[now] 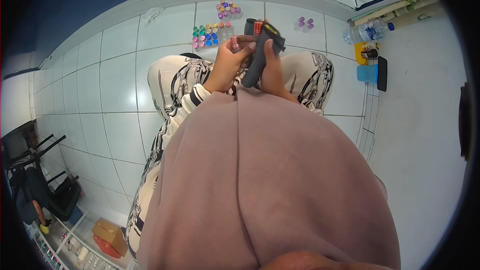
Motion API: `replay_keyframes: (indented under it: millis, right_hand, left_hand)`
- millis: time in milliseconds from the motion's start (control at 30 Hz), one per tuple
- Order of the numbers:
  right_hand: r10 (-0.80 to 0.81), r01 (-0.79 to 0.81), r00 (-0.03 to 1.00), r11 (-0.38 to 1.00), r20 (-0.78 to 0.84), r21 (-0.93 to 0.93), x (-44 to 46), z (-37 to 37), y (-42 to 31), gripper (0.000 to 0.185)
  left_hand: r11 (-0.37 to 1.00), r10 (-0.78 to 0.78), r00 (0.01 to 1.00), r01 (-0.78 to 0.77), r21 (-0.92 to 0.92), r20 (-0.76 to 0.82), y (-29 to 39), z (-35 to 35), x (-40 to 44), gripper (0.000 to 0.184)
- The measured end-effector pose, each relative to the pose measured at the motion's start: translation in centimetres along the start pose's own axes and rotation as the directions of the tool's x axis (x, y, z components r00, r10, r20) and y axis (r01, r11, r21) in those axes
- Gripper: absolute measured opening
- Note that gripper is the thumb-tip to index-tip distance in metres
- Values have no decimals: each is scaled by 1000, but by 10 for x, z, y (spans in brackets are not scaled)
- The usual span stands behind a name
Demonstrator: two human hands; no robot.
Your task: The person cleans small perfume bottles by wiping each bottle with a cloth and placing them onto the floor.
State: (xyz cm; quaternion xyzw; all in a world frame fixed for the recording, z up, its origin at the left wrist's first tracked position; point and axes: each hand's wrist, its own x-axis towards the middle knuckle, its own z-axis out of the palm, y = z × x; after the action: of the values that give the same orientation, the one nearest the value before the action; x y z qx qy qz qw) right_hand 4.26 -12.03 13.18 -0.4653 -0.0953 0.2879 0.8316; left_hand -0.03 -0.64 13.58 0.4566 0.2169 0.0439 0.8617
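My left hand is closed around a small cylinder with a shiny red top. Close beside it, my right hand grips a dark grey handheld object, long and rounded at its lower end, with a yellow mark near the top. I cannot make out its exact kind. A second red cylinder stands against the upper part of the grey object; what supports it is partly hidden. On the floor just beyond my left hand stand rows of small green, pink and blue capped pieces.
A mixed cluster of small purple, pink and gold pieces stands farther out. Several purple pieces are to the right. Along the right wall lie a water bottle and a blue container. A black chair and a cardboard box are at left.
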Motion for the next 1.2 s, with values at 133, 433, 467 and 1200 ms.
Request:
replay_keyframes:
  millis: [133, 433, 467, 1200]
  right_hand:
    - [-38, 38, 999, 999, -8, -7, -1, 0, -2, 56]
    - [-360, 290, 933, 783, -20, -550, 15, -13, -20, 19]
    - [-501, 469, 841, 483, 206, -739, 18, -19, -24, 22]
    - [229, -184, 959, 951, -169, 248, 16, -30, -26, 39]
  left_hand:
    - [994, -105, 994, 105, -7, -3, -1, -5, 0, 17]
    - [874, -419, 897, 440, -205, 141, -3, -11, -5, 16]
    - [823, -482, 855, 516, -237, 191, -4, -15, -3, 17]
    - [665, -366, 793, 589, -460, 487, -24, -21, -3, 48]
